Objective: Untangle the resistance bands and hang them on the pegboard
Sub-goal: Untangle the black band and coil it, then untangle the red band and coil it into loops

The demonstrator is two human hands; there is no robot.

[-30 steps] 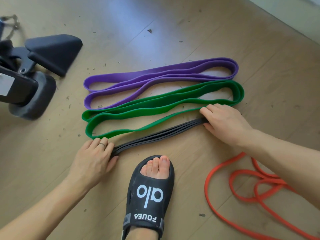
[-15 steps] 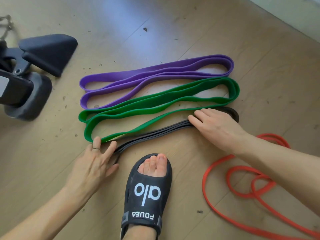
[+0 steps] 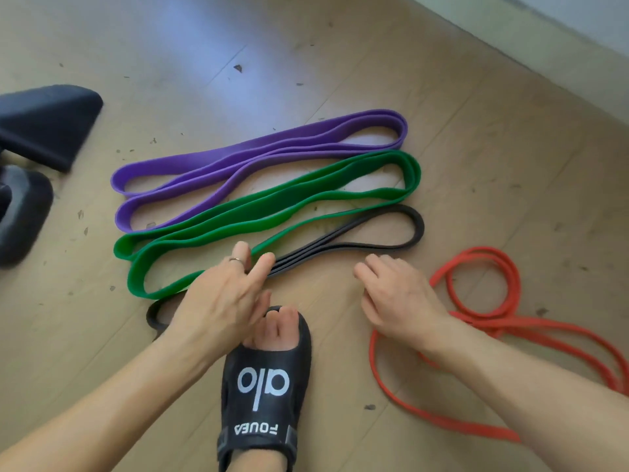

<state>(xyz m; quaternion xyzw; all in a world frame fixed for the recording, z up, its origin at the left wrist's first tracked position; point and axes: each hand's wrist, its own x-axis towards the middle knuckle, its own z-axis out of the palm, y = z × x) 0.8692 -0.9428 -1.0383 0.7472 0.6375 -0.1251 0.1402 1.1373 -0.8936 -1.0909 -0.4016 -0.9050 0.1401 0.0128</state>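
Note:
Three folded resistance bands lie side by side on the wooden floor: a purple band [image 3: 258, 158] farthest, a green band [image 3: 272, 206] in the middle, a thin black band [image 3: 371, 233] nearest. My left hand [image 3: 221, 298] rests over the black band's left part, fingers spread, fingertips touching the band near the green one. My right hand [image 3: 398, 298] hovers just below the black band, fingers loosely curled, holding nothing. A red band [image 3: 476, 321] lies in loose, tangled loops to the right, partly hidden by my right forearm. No pegboard is in view.
My foot in a black sandal [image 3: 265, 386] stands between my arms, right below the black band. Dark exercise equipment [image 3: 30, 158] sits at the left edge. A pale wall base [image 3: 544, 39] runs along the top right. Small debris dots the floor.
Both hands have drawn in toward the middle. My right hand has come off the black band's right end, leaving its loop exposed. My left hand slid right along the band.

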